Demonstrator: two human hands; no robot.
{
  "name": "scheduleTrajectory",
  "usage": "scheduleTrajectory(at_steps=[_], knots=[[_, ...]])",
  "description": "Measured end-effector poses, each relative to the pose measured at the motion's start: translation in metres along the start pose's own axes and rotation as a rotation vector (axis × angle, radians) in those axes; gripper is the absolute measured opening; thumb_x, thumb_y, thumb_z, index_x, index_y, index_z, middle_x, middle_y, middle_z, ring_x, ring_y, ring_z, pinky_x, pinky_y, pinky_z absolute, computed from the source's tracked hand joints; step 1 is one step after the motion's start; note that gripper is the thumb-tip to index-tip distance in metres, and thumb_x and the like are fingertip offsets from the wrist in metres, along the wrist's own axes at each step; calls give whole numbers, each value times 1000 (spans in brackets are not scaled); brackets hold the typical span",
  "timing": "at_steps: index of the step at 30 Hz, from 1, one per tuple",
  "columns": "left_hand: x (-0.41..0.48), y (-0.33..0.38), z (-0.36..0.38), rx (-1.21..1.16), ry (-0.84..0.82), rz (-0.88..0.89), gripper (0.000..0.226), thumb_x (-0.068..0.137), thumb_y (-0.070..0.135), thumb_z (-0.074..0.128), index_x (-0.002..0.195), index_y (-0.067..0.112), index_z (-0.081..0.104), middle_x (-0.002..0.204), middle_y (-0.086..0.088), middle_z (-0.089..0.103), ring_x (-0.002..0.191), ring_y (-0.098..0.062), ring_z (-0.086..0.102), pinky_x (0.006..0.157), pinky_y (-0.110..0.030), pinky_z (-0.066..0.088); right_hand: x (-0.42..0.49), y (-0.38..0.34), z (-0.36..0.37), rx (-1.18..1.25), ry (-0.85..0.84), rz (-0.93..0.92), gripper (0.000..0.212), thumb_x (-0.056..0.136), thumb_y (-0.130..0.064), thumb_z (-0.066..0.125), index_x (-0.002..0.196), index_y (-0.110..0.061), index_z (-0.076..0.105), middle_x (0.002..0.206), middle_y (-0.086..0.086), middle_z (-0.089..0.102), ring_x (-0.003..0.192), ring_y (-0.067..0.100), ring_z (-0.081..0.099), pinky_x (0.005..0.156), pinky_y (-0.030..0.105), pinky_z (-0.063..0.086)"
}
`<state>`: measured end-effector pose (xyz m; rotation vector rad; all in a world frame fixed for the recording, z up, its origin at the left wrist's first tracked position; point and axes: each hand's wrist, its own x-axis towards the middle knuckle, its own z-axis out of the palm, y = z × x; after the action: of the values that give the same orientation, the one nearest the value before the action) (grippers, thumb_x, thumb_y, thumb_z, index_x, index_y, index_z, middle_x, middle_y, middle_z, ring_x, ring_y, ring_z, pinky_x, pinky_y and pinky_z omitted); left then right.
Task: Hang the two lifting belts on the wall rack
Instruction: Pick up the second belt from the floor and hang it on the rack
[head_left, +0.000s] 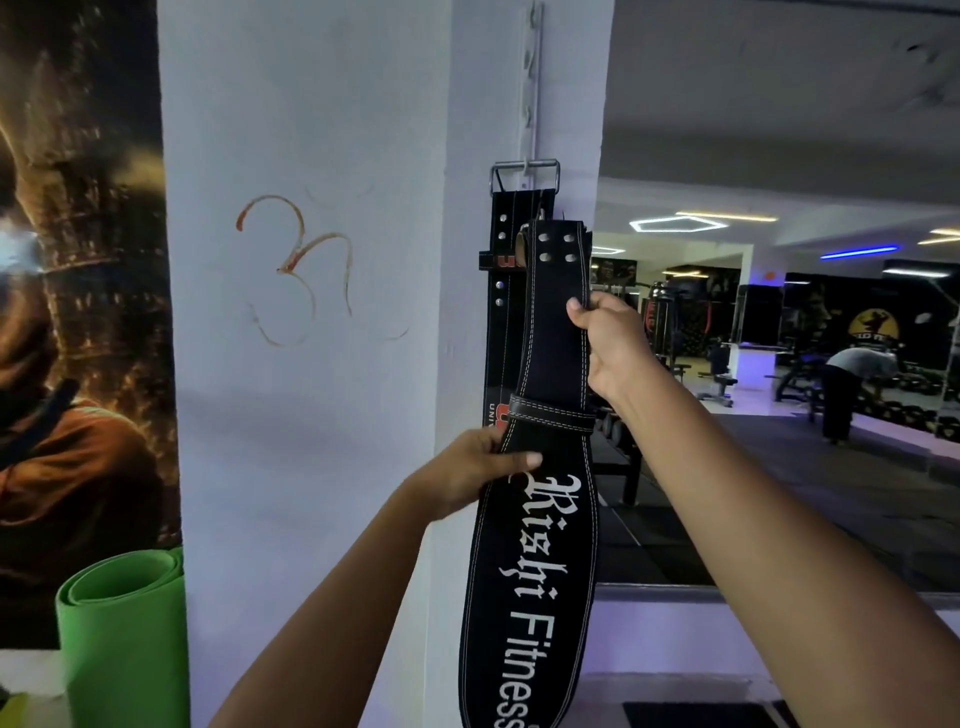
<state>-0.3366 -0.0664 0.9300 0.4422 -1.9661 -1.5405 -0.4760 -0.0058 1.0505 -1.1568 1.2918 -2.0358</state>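
A white wall rack with small hooks runs down the corner of a pillar. One black lifting belt hangs from a hook by its metal buckle. In front of it I hold a second black belt upright, with white "Fitness" lettering and four rivets near its top end. My right hand pinches its upper right edge below the rivets. My left hand grips its left edge just under the leather loop. The held belt's buckle is not visible.
The white pillar carries a reddish painted symbol. A dark poster covers the wall at left, with a rolled green mat below it. To the right a mirror shows gym machines and a bent-over person.
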Motion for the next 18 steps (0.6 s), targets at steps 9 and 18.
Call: scheduleTrajectory(at_steps=[9,18], knots=[[-28,-67,14,75,-100,-190,36,78,2,70,113,9,63,114,-10,70,106,-25,67,93,-38,54,-6,-1,-8,-1,6,-9,22,91,-8,52,110,-11,62,108,3,62,104,20,58,94,40,51],[-21,-73,18,22,-10,-107,34,77,2,71,110,3,65,110,-13,71,101,-27,69,93,-38,54,-3,-6,-14,-1,5,-28,18,88,-7,55,83,-22,63,120,7,64,120,25,55,106,48,42]])
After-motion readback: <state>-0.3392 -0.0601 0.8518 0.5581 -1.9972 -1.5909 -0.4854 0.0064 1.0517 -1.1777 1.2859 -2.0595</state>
